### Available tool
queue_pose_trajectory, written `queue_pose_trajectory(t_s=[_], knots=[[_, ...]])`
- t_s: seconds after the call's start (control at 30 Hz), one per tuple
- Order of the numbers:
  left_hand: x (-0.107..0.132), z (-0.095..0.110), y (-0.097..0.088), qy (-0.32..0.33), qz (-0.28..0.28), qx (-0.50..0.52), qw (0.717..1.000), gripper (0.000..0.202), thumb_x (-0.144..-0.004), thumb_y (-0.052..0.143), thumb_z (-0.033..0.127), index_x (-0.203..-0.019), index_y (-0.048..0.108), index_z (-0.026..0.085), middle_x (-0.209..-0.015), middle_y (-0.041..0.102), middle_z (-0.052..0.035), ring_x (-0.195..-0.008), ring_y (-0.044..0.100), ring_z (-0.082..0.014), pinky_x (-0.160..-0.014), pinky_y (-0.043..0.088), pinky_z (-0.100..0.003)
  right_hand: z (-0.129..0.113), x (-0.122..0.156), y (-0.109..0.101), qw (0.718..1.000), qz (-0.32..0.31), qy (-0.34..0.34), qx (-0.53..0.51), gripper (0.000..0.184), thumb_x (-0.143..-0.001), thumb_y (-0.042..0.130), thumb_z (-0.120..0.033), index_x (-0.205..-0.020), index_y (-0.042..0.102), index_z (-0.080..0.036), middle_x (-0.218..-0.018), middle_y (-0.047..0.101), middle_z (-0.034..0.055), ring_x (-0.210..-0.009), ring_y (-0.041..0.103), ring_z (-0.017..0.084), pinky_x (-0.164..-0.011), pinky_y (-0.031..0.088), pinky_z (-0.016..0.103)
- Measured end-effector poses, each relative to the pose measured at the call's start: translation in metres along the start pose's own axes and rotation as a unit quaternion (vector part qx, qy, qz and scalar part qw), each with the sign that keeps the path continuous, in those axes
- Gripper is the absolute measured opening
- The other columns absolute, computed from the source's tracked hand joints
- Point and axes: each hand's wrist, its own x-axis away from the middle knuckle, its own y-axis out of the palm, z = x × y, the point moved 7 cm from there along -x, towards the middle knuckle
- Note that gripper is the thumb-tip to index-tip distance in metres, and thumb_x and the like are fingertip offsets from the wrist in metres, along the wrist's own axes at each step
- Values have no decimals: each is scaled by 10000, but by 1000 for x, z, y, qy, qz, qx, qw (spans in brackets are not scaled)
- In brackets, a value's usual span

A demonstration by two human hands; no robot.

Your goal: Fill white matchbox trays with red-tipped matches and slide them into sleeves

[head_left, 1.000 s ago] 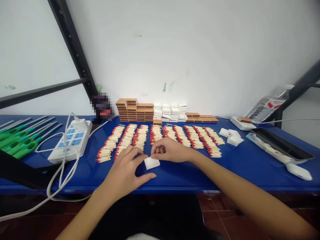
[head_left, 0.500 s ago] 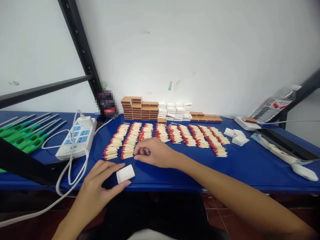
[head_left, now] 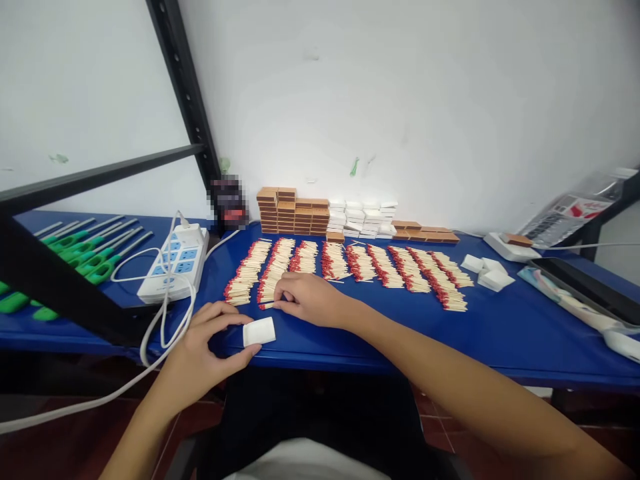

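My left hand (head_left: 213, 343) holds a small white matchbox tray (head_left: 259, 331) by its edges, thumb at the near side and fingers at the far side. The tray's hollow faces up, close to the table's front edge. My right hand (head_left: 311, 299) is closed, thumb and forefinger pinched on matches (head_left: 269, 306) at the near end of the second row from the left. How many it grips cannot be made out. Red-headed matches (head_left: 247, 273) lie in several slanting rows across the blue table (head_left: 350, 327), beyond both hands.
Brown matchbox sleeves (head_left: 293, 217) and white trays (head_left: 367, 219) are stacked along the wall. More trays (head_left: 493, 273) lie right. At left are a power strip (head_left: 175, 263), its cables and green-handled tools (head_left: 95, 263). A bottle (head_left: 575, 208) leans at right near a dark case (head_left: 583, 287).
My right fingers have lowered to the near end of the second match row and closed on matches. My left hand keeps the tray, now turned flatter. The camera view has shifted slightly left.
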Motion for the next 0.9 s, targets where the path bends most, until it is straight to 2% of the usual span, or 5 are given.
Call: queue_pose_trajectory(t_s=[0.13,0.23,0.33,0.6,0.9], knots=[[-4,-3,5,-22,-25,9,999,245,-909,863,393,-1127,810,296,-1117,737,-21,-1080,694,-231,-968,555,-346,3,1,-2,1000,-1,-2,-6,69,-1025,733,-162,-969,692,-166,-873,624,9,-786,541,148,-725,380,273],[-9,-5,12,-40,-55,27,997,272,-892,882,448,-1108,828,292,-1104,750,-27,-980,697,-210,-816,563,-307,7,2,-6,1000,13,-2,-10,73,-1037,715,-170,-969,687,-171,-877,622,11,-797,544,154,-730,384,277],[-13,-5,12,-49,-36,28,998,299,-872,898,459,-1093,839,265,-1056,755,-34,-819,647,-172,-730,538,-301,9,4,-10,1000,20,0,-19,70,-1049,704,-207,-987,691,-179,-873,612,10,-800,544,158,-716,384,277],[-14,2,10,-37,-12,8,999,296,-865,912,428,-1083,829,245,-1019,751,-31,-779,610,-160,-715,517,-295,-5,12,-9,998,8,-31,-54,104,-1041,725,-252,-970,703,-180,-830,599,-4,-778,545,156,-725,395,281],[-11,2,11,-30,-4,-1,1000,280,-887,895,408,-1103,815,249,-1053,762,-35,-837,633,-175,-736,516,-295,-26,15,-2,996,-12,-53,-72,70,-1007,725,-173,-940,706,-181,-812,588,-10,-767,538,156,-740,393,288]])
